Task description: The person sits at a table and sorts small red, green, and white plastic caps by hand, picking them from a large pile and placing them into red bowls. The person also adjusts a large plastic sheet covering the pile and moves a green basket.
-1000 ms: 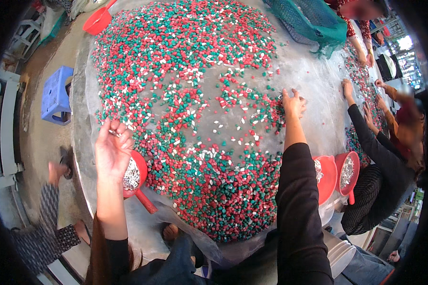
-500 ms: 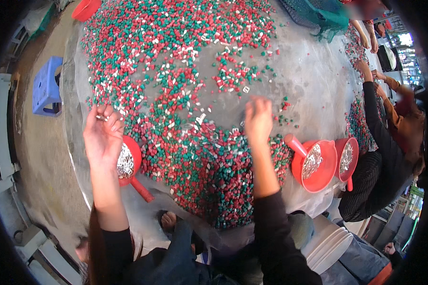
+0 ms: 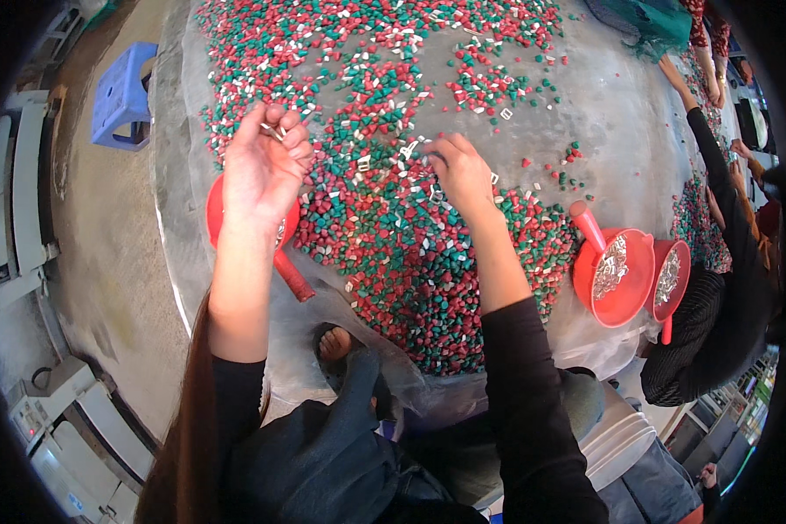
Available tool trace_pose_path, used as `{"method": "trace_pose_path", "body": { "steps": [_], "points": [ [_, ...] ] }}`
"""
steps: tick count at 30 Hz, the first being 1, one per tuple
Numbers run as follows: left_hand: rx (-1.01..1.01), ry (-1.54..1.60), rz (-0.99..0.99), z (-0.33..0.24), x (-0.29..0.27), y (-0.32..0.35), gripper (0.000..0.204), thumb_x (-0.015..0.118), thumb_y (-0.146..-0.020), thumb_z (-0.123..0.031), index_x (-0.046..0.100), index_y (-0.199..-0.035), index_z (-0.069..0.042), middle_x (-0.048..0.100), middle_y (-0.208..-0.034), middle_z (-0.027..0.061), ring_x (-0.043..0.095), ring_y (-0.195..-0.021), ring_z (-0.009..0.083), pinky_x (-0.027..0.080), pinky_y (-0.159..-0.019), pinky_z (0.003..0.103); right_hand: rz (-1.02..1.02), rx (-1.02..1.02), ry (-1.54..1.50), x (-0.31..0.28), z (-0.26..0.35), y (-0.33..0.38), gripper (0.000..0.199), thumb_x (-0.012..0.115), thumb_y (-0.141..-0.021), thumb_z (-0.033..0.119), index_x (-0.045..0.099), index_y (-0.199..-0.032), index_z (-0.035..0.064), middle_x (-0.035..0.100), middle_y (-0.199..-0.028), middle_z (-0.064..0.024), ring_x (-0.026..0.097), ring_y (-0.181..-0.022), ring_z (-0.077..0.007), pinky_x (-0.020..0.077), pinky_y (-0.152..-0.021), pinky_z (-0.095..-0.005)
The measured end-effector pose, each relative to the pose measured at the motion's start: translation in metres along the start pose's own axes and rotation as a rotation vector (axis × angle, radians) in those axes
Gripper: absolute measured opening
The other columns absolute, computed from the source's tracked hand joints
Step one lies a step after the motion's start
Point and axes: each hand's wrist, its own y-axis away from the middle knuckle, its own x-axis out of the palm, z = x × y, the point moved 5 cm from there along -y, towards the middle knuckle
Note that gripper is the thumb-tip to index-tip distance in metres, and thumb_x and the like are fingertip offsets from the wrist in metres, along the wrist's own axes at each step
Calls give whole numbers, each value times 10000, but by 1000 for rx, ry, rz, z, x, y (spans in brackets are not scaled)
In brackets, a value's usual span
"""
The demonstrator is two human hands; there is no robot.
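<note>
Two hands are at work over a wide grey surface (image 3: 603,105) strewn with small red and green cone-shaped pieces (image 3: 410,253), among which lie scattered small silvery metal clips (image 3: 408,150). The left hand (image 3: 262,170) is raised, palm toward the camera, its fingers curled and pinching a few silvery clips at the fingertips; it hangs directly above a red scoop (image 3: 223,214) that sits at the near left edge of the surface, its handle running toward the person. The right hand (image 3: 461,175) lies palm down on the pile, fingertips pressed together among the pieces; whether it has already closed on a clip cannot be told. The nearest loose clips lie just beyond and to the left of the right hand's fingertips, between the two hands, so the right hand is the nearer. Two further red scoops (image 3: 624,279) holding silvery clips sit at the near right edge, beside a second person in a dark sleeve (image 3: 716,166). A blue stool (image 3: 122,92) stands on the floor at far left.
</note>
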Motion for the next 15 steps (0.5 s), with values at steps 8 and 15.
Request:
{"method": "trace_pose_path", "body": {
  "steps": [8,15],
  "points": [
    [-70,-110,-41,12,-20,1,240,455,-907,-275,498,-835,-50,499,-750,40,474,-636,136,394,-545,249,315,-114,483,38,26,-36,171,652,-708,168,622,-876,149,566,-870,-21,566,-926,-209,431,-761,-439],
    [-119,-597,-133,23,-54,-8,261,518,-882,-280,584,-865,-27,481,-656,-24,450,-579,104,356,-520,224,358,-97,497,41,24,-35,138,593,-741,158,614,-874,127,585,-941,-57,594,-870,-250,440,-781,-444]
  ]
}}
